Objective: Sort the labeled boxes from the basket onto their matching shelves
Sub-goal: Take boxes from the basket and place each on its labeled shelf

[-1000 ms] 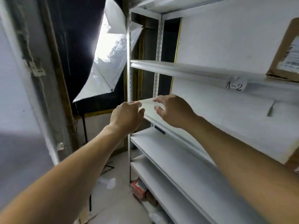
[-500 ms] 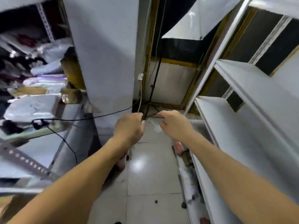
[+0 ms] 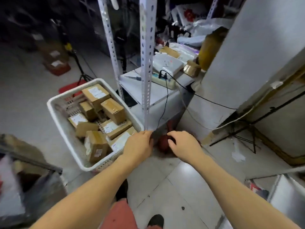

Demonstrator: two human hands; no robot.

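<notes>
Head view: both hands, left (image 3: 137, 146) and right (image 3: 182, 144), hang empty mid-frame, fingers loosely curled. Boxes (image 3: 99, 119) fill the basket (image 3: 54, 104) centre-left (stiff, probably light cardboard); grip one across opposite sides.

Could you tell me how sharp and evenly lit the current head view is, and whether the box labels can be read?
Head view: motion blur smears the edges, worst at the dark upper left; wide-angle distortion bends the shelf upright; glare sits on the floor tiles. The basket and both empty hands, left and right, are fairly clear, but the box labels are too soft to read.
</notes>
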